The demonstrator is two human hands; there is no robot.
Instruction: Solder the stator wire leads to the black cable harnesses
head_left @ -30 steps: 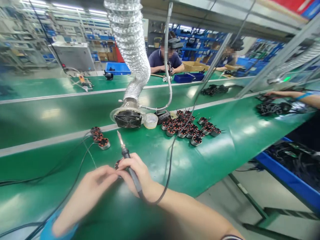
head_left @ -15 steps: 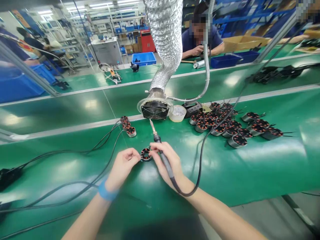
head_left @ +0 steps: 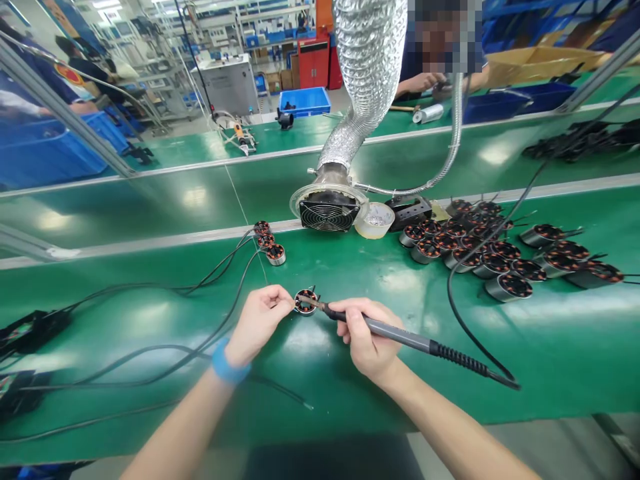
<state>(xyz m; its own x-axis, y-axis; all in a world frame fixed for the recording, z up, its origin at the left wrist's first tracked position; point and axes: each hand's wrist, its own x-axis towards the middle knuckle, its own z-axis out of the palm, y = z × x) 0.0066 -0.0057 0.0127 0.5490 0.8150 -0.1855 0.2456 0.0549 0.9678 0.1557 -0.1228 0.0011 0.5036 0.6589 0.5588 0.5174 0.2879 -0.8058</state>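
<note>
My right hand [head_left: 367, 333] is closed round the grey handle of a soldering iron [head_left: 400, 333]. The iron points left, its tip reaching over a small round motor stator [head_left: 306, 311] with copper windings and a metal ring. My left hand [head_left: 265, 313], with a blue band on the wrist, pinches at the left edge of this stator. What lies between its fingertips is too small to make out. Short dark leads stick up at the stator's right rim.
A fume duct with a fan grille [head_left: 329, 217] hangs beyond my hands. Beside it stands a white tub [head_left: 375, 221]. Many stators [head_left: 493, 265] are grouped at right, several [head_left: 275, 254] with cables at left. A co-worker's hand [head_left: 425, 81] shows across the bench.
My right hand has swung the soldering iron from pointing away to pointing left, its tip now at the stator. My left hand keeps pinching at the stator's left edge. The view has shifted.
</note>
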